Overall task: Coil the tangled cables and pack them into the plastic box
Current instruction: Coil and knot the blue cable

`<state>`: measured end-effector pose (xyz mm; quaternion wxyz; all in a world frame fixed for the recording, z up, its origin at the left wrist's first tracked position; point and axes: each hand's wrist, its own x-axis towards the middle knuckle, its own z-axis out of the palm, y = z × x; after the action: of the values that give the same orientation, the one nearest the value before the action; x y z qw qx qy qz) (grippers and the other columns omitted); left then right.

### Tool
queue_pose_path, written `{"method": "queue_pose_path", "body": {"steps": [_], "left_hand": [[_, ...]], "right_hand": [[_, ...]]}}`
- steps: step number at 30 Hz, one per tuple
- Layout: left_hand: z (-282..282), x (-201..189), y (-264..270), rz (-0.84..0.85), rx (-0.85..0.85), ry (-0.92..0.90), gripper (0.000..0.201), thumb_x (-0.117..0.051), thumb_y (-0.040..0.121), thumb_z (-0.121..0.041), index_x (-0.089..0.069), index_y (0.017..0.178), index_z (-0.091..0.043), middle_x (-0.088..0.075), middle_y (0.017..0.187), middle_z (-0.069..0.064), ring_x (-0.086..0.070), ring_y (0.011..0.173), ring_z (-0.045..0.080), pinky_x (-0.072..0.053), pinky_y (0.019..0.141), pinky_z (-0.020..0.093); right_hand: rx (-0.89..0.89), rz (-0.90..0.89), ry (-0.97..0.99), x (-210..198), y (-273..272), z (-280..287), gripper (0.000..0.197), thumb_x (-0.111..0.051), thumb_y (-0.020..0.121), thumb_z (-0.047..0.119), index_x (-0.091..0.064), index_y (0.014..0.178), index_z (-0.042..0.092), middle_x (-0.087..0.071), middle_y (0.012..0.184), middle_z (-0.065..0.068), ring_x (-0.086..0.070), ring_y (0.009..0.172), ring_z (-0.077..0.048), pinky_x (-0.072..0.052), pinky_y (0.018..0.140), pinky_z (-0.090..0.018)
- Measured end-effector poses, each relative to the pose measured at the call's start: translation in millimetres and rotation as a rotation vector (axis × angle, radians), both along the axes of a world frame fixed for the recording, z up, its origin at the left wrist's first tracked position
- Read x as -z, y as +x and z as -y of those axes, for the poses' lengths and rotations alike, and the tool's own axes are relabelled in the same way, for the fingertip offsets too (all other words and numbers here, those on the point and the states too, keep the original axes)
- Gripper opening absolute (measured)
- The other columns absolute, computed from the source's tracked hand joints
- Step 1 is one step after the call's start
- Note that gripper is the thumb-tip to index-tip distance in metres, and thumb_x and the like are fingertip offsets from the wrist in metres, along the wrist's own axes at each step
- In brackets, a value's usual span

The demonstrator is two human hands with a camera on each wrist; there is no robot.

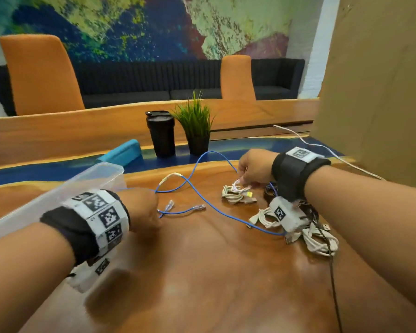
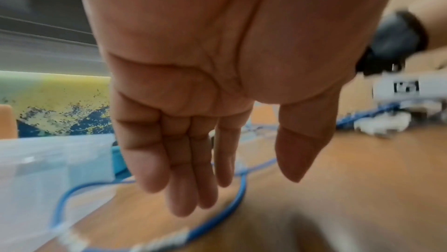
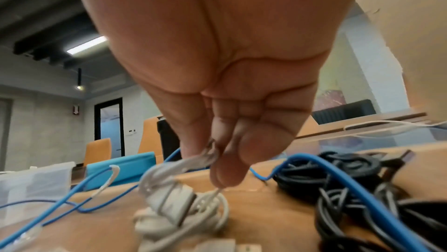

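At far left a clear plastic box is stood open on the glossy wooden table, within reach for packing; nothing is seen inside. Just beside it the left hand is held above the table, fingers straight and relaxed, nothing grasped, probably kept free to receive a loop. A thin blue network cable is sprawled uncoiled beneath it and across the centre. Further right, a small bundle of off-white cable is pinched between thumb and fingertips of the right hand, seemingly to lift it clear. More white and black cables are heaped at right, still tangled.
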<state>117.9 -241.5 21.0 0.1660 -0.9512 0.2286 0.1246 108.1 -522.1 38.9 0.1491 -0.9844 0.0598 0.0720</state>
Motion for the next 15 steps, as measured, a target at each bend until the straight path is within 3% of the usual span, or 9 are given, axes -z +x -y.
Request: {"method": "queue_pose_path", "body": {"steps": [2, 5, 8, 10, 13, 15], "left_hand": [[-0.6, 7.5, 0.4, 0.006, -0.036, 0.035, 0.033, -0.057, 0.084, -0.036, -0.046, 0.059, -0.017, -0.049, 0.062, -0.003, -0.052, 0.067, 0.017, -0.046, 0.061, 0.029], [-0.9, 9.7, 1.8, 0.003, -0.022, 0.07, 0.019, -0.058, 0.087, -0.028, -0.058, 0.073, -0.015, -0.052, 0.07, -0.002, -0.061, 0.081, 0.022, -0.048, 0.071, 0.03], [-1.6, 7.9, 3.1, -0.016, 0.021, 0.102, 0.022, -0.056, 0.092, -0.023, -0.065, 0.107, -0.009, -0.065, 0.098, 0.006, -0.063, 0.103, 0.025, -0.047, 0.079, 0.03], [-4.3, 9.0, 3.2, -0.008, 0.042, 0.087, 0.024, -0.055, 0.093, -0.023, -0.063, 0.113, -0.012, -0.066, 0.113, 0.006, -0.062, 0.106, 0.024, -0.047, 0.083, 0.029], [-8.4, 11.6, 0.6, 0.007, 0.038, 0.057, 0.024, -0.053, 0.094, -0.024, -0.06, 0.115, -0.012, -0.065, 0.116, 0.006, -0.06, 0.107, 0.023, -0.046, 0.084, 0.028], [-11.7, 11.5, -0.6, 0.036, 0.04, 0.006, 0.019, -0.052, 0.094, -0.025, -0.057, 0.11, -0.015, -0.064, 0.114, 0.006, -0.06, 0.102, 0.024, -0.047, 0.083, 0.03]], "right_hand": [[-0.036, 0.017, -0.06, -2.4, -0.8, -0.6, 0.01, -0.068, 0.086, 0.015, -0.072, 0.096, 0.013, -0.073, 0.08, -0.006, -0.064, 0.07, -0.021, -0.056, 0.072, -0.035], [-0.137, 0.135, -0.274, -22.2, -17.5, -9.0, 0.018, -0.069, 0.087, 0.027, -0.073, 0.102, 0.018, -0.071, 0.096, 0.0, -0.064, 0.092, -0.021, -0.046, 0.072, -0.026], [-0.259, -0.107, -0.237, -30.0, -50.6, -20.5, 0.033, -0.071, 0.081, 0.051, -0.075, 0.093, 0.021, -0.073, 0.088, 0.0, -0.068, 0.085, -0.02, -0.054, 0.072, -0.031], [-0.323, -0.307, -0.34, -22.4, -73.0, -28.3, 0.041, -0.07, 0.076, 0.057, -0.075, 0.094, 0.02, -0.073, 0.091, -0.001, -0.068, 0.086, -0.02, -0.055, 0.07, -0.03], [-0.426, -0.322, -0.563, -6.7, -91.0, -34.7, 0.027, -0.068, 0.082, 0.038, -0.072, 0.097, 0.016, -0.069, 0.089, -0.002, -0.058, 0.078, -0.019, -0.038, 0.052, -0.022], [-0.415, -0.23, -0.536, -6.2, -90.5, -32.1, 0.012, -0.065, 0.084, 0.024, -0.07, 0.091, 0.015, -0.063, 0.08, 0.0, -0.055, 0.076, -0.02, -0.034, 0.05, -0.023]]}}
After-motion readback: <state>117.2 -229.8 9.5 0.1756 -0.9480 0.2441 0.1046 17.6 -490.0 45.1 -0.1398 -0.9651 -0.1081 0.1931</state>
